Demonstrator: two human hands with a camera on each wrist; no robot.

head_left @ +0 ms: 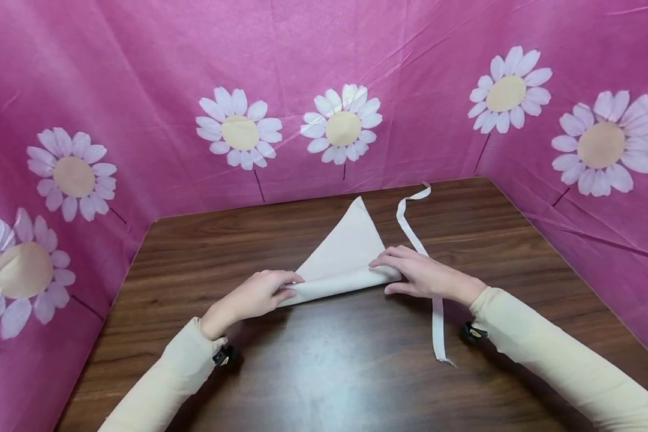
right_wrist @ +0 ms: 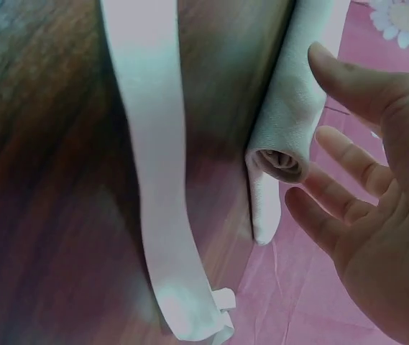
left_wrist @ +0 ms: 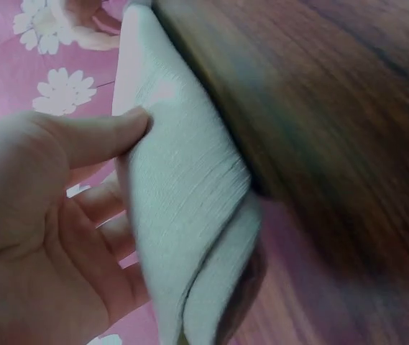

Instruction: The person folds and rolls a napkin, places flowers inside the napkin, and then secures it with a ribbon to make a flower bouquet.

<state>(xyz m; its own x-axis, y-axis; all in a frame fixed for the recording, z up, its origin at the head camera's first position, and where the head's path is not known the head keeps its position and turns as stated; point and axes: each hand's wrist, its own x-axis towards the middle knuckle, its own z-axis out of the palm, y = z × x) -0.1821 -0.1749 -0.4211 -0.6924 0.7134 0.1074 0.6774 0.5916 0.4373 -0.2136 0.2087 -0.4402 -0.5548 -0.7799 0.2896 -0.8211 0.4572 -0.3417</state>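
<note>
Left hand (head_left: 260,294) pinches the cloth roll (head_left: 339,285); right hand's (head_left: 431,274) loosely open at the other end, maybe touching. I'd keep pressure even, rolling snug.

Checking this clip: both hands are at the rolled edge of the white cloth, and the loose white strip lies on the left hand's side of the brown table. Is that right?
Not quite: the white strip lies on the right hand's side, passing beneath that hand, as the head view shows. The rest stands.
</note>
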